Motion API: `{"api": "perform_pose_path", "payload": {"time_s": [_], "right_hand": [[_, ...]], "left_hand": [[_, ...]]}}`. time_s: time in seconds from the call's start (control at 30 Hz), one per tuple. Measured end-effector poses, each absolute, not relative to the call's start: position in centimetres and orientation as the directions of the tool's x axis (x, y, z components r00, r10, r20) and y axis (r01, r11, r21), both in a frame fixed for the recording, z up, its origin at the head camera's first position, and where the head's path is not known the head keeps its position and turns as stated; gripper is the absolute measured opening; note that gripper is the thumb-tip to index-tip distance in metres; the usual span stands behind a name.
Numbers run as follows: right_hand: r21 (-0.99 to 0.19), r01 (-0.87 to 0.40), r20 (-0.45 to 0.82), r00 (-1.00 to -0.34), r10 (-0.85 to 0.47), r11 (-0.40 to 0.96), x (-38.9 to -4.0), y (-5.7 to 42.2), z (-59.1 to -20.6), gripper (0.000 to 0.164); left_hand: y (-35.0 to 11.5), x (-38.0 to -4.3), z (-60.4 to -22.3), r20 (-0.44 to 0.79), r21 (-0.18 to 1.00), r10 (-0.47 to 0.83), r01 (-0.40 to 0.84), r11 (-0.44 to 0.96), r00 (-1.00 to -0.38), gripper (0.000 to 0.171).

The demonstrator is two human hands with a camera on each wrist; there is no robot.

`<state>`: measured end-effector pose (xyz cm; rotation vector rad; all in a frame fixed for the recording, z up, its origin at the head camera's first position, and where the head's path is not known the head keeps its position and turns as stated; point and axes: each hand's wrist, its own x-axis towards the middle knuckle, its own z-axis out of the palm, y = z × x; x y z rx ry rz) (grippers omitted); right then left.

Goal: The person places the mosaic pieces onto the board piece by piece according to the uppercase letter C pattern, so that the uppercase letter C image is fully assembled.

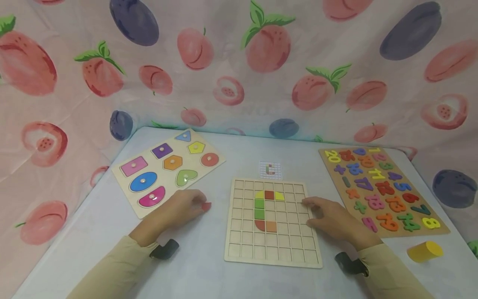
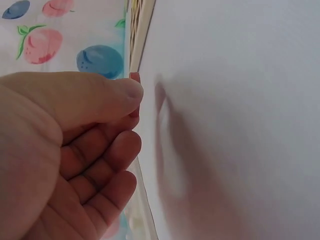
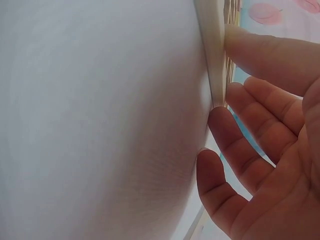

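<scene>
Between thumb and fingers, my left hand pinches a small red piece above the table, left of the wooden grid board. Only the thin edge of that piece shows in the left wrist view, so its full shape is hidden. On the grid lie two yellow corner pieces, a dark red square, two green squares, a red rounded piece and an orange square, forming a C. My right hand rests at the board's right edge, fingers loosely bent and touching it.
A small pattern card lies just behind the grid board. At left is a knobbed shape puzzle; at right, a number board with a yellow cylinder in front. A fruit-print cloth hangs behind the table.
</scene>
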<state>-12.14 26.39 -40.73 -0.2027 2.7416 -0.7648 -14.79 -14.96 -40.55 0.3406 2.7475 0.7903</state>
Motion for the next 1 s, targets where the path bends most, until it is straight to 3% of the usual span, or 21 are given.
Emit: {"api": "perform_pose_path", "payload": {"time_s": [0.7,1.0], "right_hand": [[-0.529,-0.070,-0.232,-0.947,-0.224,0.846,-12.2,26.4,-40.6,0.056],[-0.522,-0.070,-0.234,-0.947,-0.221,0.850,-12.2,26.4,-40.6,0.056]], "left_hand": [[-10.1,-15.2,-40.2,-0.155,0.599,0.422,0.255,0.759,-0.893,0.021],[-8.1,-15.0,-40.1,-0.219,0.631,0.443,0.220,0.744,-0.869,0.022]]}}
